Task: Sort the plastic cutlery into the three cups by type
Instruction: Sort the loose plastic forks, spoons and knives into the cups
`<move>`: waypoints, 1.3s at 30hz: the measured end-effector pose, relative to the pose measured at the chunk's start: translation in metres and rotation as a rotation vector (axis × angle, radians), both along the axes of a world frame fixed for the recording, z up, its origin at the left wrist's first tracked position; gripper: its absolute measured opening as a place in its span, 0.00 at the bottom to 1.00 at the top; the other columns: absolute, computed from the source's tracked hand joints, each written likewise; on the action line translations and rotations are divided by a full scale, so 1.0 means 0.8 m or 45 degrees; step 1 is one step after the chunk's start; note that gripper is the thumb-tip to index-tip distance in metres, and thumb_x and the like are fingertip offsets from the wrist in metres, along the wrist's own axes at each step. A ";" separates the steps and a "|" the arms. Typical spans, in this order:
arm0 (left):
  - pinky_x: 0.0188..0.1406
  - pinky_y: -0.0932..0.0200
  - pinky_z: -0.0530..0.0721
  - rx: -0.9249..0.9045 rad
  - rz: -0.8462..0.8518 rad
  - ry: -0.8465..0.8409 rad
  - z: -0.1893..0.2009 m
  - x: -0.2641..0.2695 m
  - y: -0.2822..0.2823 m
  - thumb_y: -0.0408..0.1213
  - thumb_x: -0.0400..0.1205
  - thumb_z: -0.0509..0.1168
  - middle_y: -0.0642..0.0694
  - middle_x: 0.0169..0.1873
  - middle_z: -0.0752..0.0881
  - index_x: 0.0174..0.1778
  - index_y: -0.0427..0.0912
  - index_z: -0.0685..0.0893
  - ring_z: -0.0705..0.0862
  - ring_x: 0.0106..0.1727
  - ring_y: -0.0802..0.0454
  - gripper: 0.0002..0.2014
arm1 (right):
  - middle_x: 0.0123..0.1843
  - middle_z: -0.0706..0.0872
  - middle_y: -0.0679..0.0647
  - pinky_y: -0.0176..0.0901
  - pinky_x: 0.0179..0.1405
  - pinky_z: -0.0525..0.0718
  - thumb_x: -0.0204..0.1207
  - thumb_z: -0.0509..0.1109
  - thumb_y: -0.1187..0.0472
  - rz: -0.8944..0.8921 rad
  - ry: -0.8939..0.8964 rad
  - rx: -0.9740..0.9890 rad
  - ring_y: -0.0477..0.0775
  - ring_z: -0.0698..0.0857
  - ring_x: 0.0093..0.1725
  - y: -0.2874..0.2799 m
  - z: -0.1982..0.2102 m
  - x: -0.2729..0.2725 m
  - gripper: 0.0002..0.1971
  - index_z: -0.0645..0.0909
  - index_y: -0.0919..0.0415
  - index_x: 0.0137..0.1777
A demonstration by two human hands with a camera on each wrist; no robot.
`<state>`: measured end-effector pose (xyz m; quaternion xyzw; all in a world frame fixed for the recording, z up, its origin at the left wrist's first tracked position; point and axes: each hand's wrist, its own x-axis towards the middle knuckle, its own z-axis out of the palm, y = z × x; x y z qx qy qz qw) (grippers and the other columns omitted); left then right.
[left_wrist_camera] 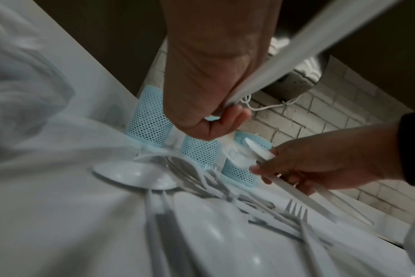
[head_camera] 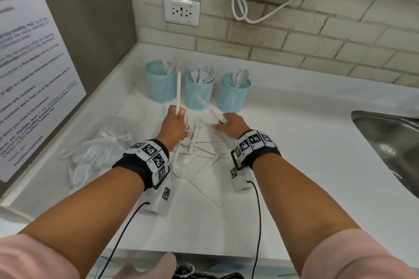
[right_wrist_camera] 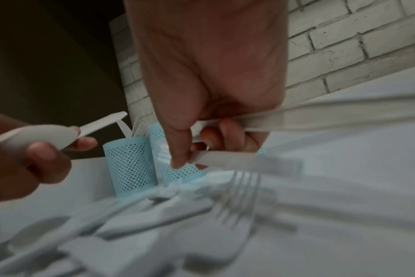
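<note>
Print on the wall notice (head_camera: 34, 70) blurs; left grip (head_camera: 175, 127) and right grip (head_camera: 229, 125) each hold white cutlery.

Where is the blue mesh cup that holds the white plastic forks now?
In the head view, the blue mesh cup with white plastic forks stands in the middle of the row of three cups, on the white counter near the brick wall.

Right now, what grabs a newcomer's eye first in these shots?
Three blue mesh cups stand in a row near the brick wall, holding knives, forks and spoons from left to right. In front of them, the left hand holds a white knife blade up with a spoon, and the right hand holds another white piece. Loose white cutlery lies piled on the counter between the wrists.
</note>
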<state>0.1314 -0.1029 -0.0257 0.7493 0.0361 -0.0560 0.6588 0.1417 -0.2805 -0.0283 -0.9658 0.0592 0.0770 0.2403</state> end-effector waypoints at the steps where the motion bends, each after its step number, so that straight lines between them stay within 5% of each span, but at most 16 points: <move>1: 0.14 0.71 0.70 0.004 0.001 -0.007 0.000 0.002 0.000 0.41 0.88 0.46 0.39 0.45 0.73 0.55 0.44 0.65 0.72 0.29 0.53 0.06 | 0.42 0.81 0.52 0.38 0.41 0.72 0.79 0.65 0.54 0.002 -0.018 0.118 0.55 0.80 0.45 0.001 0.005 0.003 0.11 0.73 0.62 0.45; 3: 0.19 0.68 0.71 0.021 -0.004 0.008 0.001 0.007 -0.001 0.40 0.88 0.47 0.39 0.47 0.73 0.57 0.44 0.64 0.72 0.30 0.54 0.06 | 0.39 0.85 0.50 0.35 0.33 0.71 0.82 0.62 0.57 0.028 -0.036 0.386 0.49 0.78 0.36 0.003 0.017 0.005 0.06 0.73 0.60 0.49; 5: 0.25 0.64 0.72 0.026 -0.019 0.040 0.002 0.011 -0.003 0.37 0.88 0.48 0.42 0.44 0.73 0.61 0.40 0.66 0.73 0.31 0.55 0.08 | 0.43 0.87 0.49 0.34 0.34 0.74 0.83 0.61 0.57 0.034 -0.040 0.645 0.47 0.77 0.37 0.006 0.030 0.004 0.06 0.76 0.58 0.50; 8: 0.35 0.60 0.74 0.049 -0.084 0.028 -0.001 0.014 -0.003 0.35 0.87 0.52 0.46 0.36 0.76 0.65 0.33 0.72 0.75 0.34 0.53 0.14 | 0.54 0.88 0.54 0.42 0.56 0.80 0.84 0.61 0.55 -0.002 0.054 1.013 0.48 0.83 0.53 0.013 0.037 0.008 0.08 0.80 0.57 0.51; 11: 0.41 0.56 0.73 -0.045 -0.156 0.011 -0.002 0.012 0.000 0.36 0.86 0.57 0.45 0.34 0.78 0.54 0.33 0.80 0.75 0.40 0.47 0.11 | 0.66 0.82 0.65 0.54 0.72 0.74 0.85 0.57 0.61 -0.043 0.172 1.342 0.60 0.79 0.68 0.020 0.036 0.016 0.11 0.79 0.61 0.48; 14: 0.39 0.56 0.76 -0.108 -0.130 0.015 -0.002 0.008 -0.001 0.38 0.86 0.57 0.43 0.33 0.80 0.44 0.37 0.81 0.77 0.35 0.49 0.11 | 0.58 0.86 0.57 0.46 0.57 0.79 0.86 0.55 0.63 -0.025 0.290 1.514 0.54 0.83 0.58 0.025 0.040 0.015 0.10 0.77 0.61 0.47; 16: 0.40 0.54 0.80 -0.144 -0.131 0.054 -0.002 0.005 -0.005 0.41 0.87 0.54 0.40 0.36 0.83 0.49 0.35 0.81 0.81 0.36 0.47 0.14 | 0.48 0.89 0.51 0.43 0.50 0.79 0.86 0.56 0.63 -0.019 0.366 1.561 0.51 0.83 0.52 0.028 0.038 0.013 0.09 0.77 0.61 0.49; 19: 0.39 0.53 0.85 -0.208 -0.206 0.081 0.003 -0.005 -0.011 0.42 0.89 0.49 0.40 0.41 0.85 0.58 0.39 0.78 0.85 0.37 0.47 0.16 | 0.42 0.88 0.54 0.39 0.42 0.86 0.85 0.54 0.60 0.089 0.416 1.627 0.51 0.85 0.44 0.034 0.033 0.009 0.14 0.80 0.66 0.52; 23: 0.41 0.50 0.89 -0.336 -0.272 0.047 0.007 -0.009 -0.011 0.41 0.88 0.52 0.36 0.45 0.86 0.55 0.41 0.79 0.87 0.42 0.42 0.12 | 0.38 0.89 0.57 0.45 0.35 0.88 0.74 0.61 0.56 0.162 0.423 1.687 0.52 0.89 0.38 0.048 0.032 0.002 0.14 0.81 0.65 0.50; 28: 0.31 0.59 0.84 -0.370 -0.265 -0.041 0.005 -0.002 -0.002 0.42 0.84 0.63 0.36 0.43 0.84 0.48 0.43 0.80 0.84 0.44 0.36 0.06 | 0.37 0.90 0.55 0.41 0.27 0.85 0.86 0.51 0.65 0.170 0.381 1.772 0.51 0.88 0.34 0.058 0.032 0.001 0.13 0.77 0.65 0.52; 30: 0.30 0.59 0.83 -0.397 -0.311 -0.082 0.007 -0.003 0.000 0.36 0.82 0.66 0.39 0.41 0.83 0.46 0.45 0.81 0.83 0.40 0.38 0.01 | 0.40 0.90 0.53 0.40 0.26 0.85 0.80 0.55 0.61 0.221 0.374 1.821 0.51 0.88 0.36 0.061 0.036 -0.002 0.11 0.75 0.66 0.55; 33: 0.30 0.65 0.87 -0.468 -0.273 -0.032 0.006 -0.004 0.002 0.24 0.79 0.66 0.41 0.46 0.84 0.58 0.39 0.79 0.88 0.35 0.52 0.13 | 0.45 0.87 0.55 0.38 0.24 0.83 0.78 0.56 0.57 0.201 0.388 1.861 0.48 0.87 0.32 0.064 0.032 0.000 0.13 0.74 0.64 0.55; 35: 0.34 0.64 0.89 -0.539 -0.244 0.016 0.006 -0.004 0.003 0.21 0.79 0.65 0.38 0.51 0.84 0.66 0.36 0.76 0.88 0.41 0.50 0.19 | 0.47 0.82 0.57 0.37 0.23 0.82 0.82 0.53 0.55 0.086 0.385 1.859 0.46 0.85 0.28 0.064 0.028 0.004 0.12 0.74 0.61 0.54; 39: 0.39 0.59 0.90 -0.559 -0.261 0.065 0.010 -0.007 0.005 0.21 0.79 0.66 0.36 0.48 0.88 0.64 0.32 0.77 0.91 0.38 0.48 0.17 | 0.52 0.83 0.61 0.49 0.37 0.87 0.86 0.50 0.49 -0.190 0.227 1.675 0.56 0.85 0.43 0.062 0.029 0.017 0.20 0.76 0.64 0.62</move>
